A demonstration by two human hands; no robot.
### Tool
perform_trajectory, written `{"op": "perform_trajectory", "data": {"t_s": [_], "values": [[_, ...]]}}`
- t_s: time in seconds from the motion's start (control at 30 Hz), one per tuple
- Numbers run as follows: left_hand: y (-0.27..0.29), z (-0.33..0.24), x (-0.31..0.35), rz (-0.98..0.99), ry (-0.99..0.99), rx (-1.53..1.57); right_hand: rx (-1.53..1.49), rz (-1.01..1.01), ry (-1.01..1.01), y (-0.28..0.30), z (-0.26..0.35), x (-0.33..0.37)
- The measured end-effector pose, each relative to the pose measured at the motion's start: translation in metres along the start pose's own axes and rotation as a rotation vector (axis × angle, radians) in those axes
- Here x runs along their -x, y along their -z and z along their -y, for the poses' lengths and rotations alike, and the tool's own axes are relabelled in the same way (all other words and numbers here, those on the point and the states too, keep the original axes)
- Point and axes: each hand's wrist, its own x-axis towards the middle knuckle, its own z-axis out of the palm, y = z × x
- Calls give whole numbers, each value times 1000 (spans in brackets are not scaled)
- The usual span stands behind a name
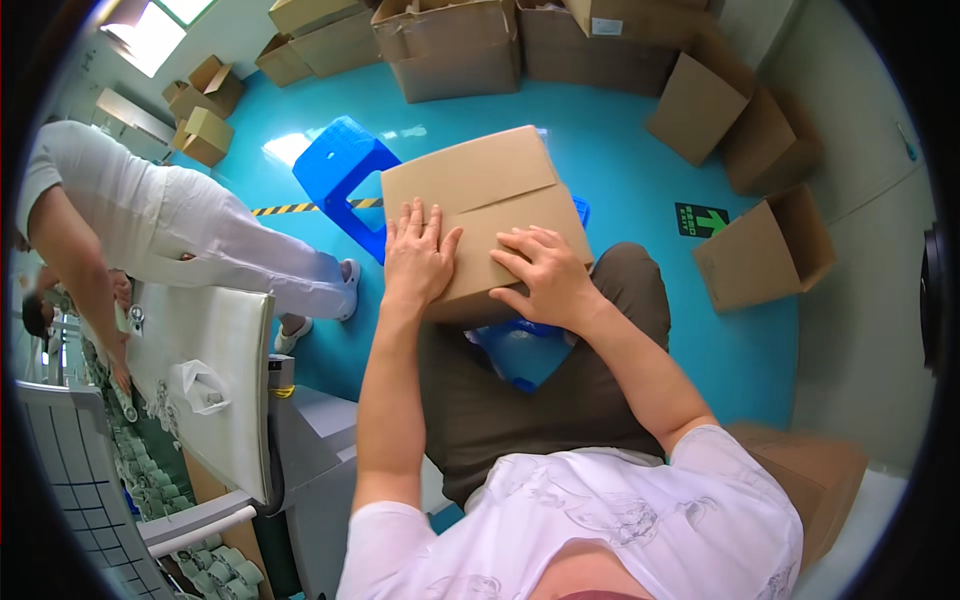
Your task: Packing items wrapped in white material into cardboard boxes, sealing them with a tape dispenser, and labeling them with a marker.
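A brown cardboard box [470, 185] stands in front of my knees, its top flaps folded down and meeting at a seam that runs partway across. My left hand [420, 252] lies flat on the left part of the top, fingers stretched toward the far side. On the right part rests my right hand [548, 272], its fingers apart and slightly bent, with the thumb near the box's front edge. Neither hand has anything enclosed in it. Beneath the box, blue plastic [525, 352] shows between my legs; what carries the box is mostly hidden.
A blue plastic stool [345, 160] is just left of the box. Several cardboard boxes [450, 55] line the back, and more open ones [750, 255] stand at right. Another person [190, 215] in white leans over a padded worktable [215, 340] at left. A green floor sign [702, 220] lies right.
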Motion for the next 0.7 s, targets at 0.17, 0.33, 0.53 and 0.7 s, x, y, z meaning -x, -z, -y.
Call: {"op": "perform_trajectory", "data": {"t_s": [0.17,0.33,0.53,0.7], "values": [[13,1,-12,-11,-6,0,121,-110,-37,6,-25,-28],[18,20,-18,-5,82,355,135,-46,-682,-8,-78,-56],[-32,109,-43,-401,482,722,-364,252,-959,-8,-96,-64],[-31,71,-40,275,665,1736,-614,104,-951,-27,-123,-44]]}}
